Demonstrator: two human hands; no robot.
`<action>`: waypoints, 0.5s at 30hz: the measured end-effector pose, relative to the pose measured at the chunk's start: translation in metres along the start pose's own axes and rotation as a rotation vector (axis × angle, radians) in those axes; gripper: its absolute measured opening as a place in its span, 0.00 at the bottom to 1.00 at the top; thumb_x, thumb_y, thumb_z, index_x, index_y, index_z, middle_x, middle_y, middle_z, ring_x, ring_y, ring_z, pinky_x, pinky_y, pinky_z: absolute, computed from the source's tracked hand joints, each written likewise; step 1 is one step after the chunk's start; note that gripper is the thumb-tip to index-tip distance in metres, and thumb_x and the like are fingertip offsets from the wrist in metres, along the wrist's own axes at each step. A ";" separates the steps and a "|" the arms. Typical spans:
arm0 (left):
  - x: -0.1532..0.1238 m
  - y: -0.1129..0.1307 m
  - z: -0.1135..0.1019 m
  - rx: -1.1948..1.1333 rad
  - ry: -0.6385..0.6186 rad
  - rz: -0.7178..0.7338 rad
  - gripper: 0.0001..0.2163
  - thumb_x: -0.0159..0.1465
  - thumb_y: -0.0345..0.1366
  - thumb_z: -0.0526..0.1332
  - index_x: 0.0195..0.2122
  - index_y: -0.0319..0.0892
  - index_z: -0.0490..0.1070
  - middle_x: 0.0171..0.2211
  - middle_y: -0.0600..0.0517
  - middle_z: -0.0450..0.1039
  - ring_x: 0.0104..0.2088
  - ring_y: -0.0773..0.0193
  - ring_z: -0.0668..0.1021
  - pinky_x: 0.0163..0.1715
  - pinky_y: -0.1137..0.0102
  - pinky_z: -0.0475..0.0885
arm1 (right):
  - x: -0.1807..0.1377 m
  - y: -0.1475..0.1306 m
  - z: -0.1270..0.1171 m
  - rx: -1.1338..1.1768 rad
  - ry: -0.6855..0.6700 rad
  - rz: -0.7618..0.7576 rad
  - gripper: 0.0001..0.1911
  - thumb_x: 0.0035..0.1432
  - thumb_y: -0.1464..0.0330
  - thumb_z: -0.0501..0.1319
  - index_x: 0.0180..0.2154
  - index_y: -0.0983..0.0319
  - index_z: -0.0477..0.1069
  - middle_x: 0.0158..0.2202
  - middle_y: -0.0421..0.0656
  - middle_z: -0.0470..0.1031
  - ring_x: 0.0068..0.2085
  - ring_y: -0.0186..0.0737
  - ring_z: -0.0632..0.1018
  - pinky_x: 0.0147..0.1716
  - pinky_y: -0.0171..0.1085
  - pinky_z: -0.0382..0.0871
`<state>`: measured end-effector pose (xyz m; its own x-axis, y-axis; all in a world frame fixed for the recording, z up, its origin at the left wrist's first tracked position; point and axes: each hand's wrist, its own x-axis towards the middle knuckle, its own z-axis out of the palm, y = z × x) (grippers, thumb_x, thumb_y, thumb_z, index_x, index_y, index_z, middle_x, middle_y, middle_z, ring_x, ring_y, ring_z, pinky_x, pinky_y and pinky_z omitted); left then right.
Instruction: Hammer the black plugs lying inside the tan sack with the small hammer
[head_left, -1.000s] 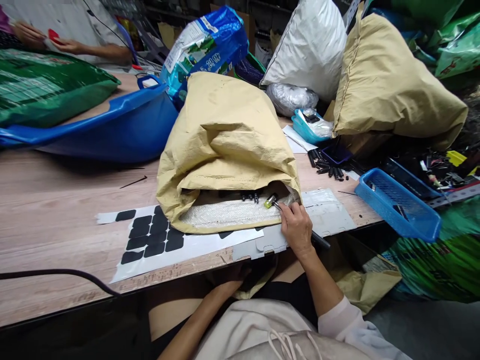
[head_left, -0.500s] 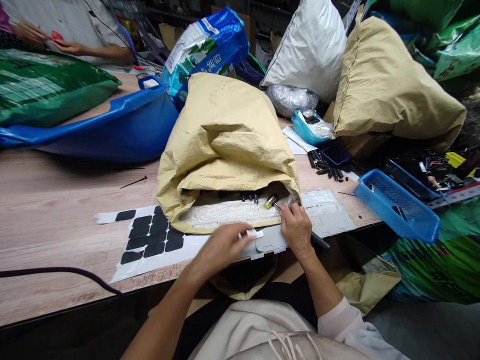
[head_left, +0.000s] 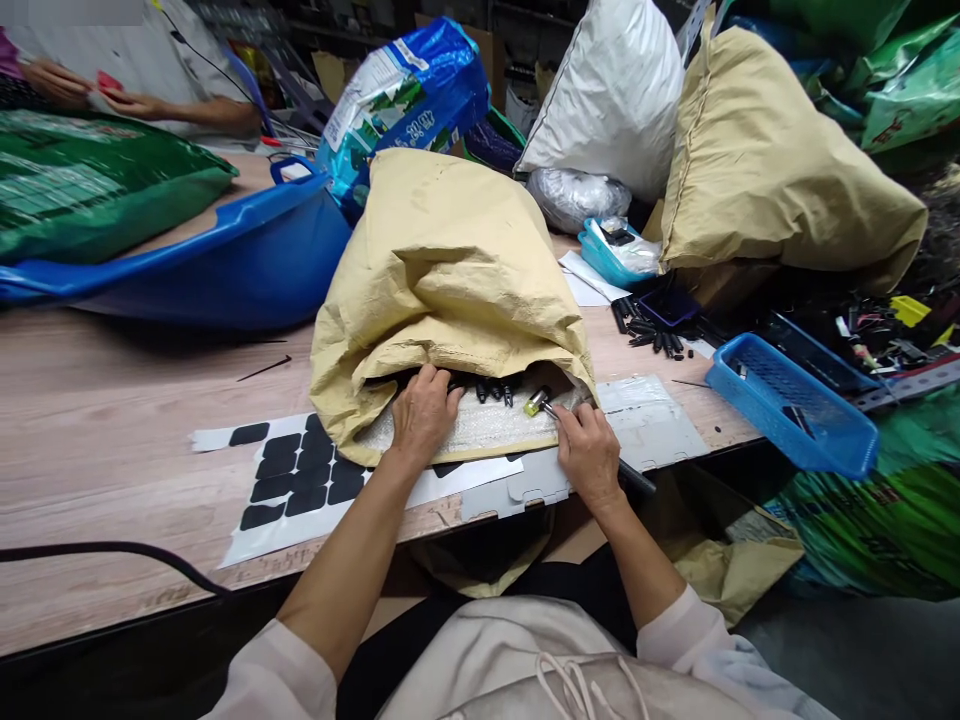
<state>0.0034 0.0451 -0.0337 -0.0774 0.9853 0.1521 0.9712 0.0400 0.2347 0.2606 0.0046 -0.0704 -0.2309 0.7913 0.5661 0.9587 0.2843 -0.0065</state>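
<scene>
A big tan paper sack (head_left: 450, 270) lies on the wooden table (head_left: 112, 410), its mouth facing me. My left hand (head_left: 424, 412) reaches into that mouth, fingers curled over small black parts (head_left: 495, 388) lying on the white woven lining; what they grip is hidden. My right hand (head_left: 589, 455) is closed round a thin black-handled tool (head_left: 634, 478), whose metal tip touches a small yellow-and-silver piece (head_left: 536, 402) at the sack's opening. A white sheet of black stickers (head_left: 300, 475) lies under the sack at the left.
A blue tub (head_left: 225, 250) and a green bag (head_left: 97, 180) lie at the left. A blue basket (head_left: 791, 405) hangs over the right edge beside loose black parts (head_left: 652, 330). More sacks stand behind. Another person's hands (head_left: 112, 95) work at the far left. A black cable (head_left: 112, 550) crosses the front edge.
My left hand came up from below the table, passed over the sticker sheet holding a small white piece, and now reaches into the sack's mouth. My right hand has stayed put.
</scene>
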 end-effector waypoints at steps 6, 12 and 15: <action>-0.017 -0.023 0.006 -0.163 0.071 0.073 0.10 0.70 0.40 0.60 0.46 0.45 0.78 0.44 0.44 0.76 0.47 0.47 0.76 0.45 0.58 0.72 | 0.001 0.000 -0.001 0.016 -0.035 0.012 0.16 0.72 0.70 0.56 0.55 0.58 0.78 0.37 0.46 0.72 0.41 0.45 0.69 0.40 0.39 0.63; -0.034 -0.020 0.019 -0.475 -0.044 0.232 0.09 0.68 0.42 0.62 0.43 0.45 0.79 0.38 0.49 0.76 0.41 0.54 0.74 0.45 0.61 0.71 | 0.000 0.000 -0.001 0.021 -0.040 0.018 0.16 0.72 0.70 0.56 0.54 0.58 0.79 0.38 0.46 0.72 0.40 0.45 0.68 0.40 0.40 0.63; -0.037 -0.017 0.023 -0.525 -0.031 0.230 0.09 0.66 0.41 0.65 0.43 0.44 0.79 0.38 0.49 0.76 0.41 0.54 0.74 0.45 0.61 0.70 | 0.000 0.001 0.000 0.017 -0.035 0.018 0.16 0.72 0.70 0.56 0.54 0.57 0.79 0.37 0.46 0.72 0.40 0.44 0.69 0.40 0.39 0.63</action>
<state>-0.0048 0.0119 -0.0654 0.1370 0.9637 0.2290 0.7197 -0.2557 0.6455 0.2618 0.0049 -0.0704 -0.2193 0.8147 0.5368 0.9599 0.2787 -0.0309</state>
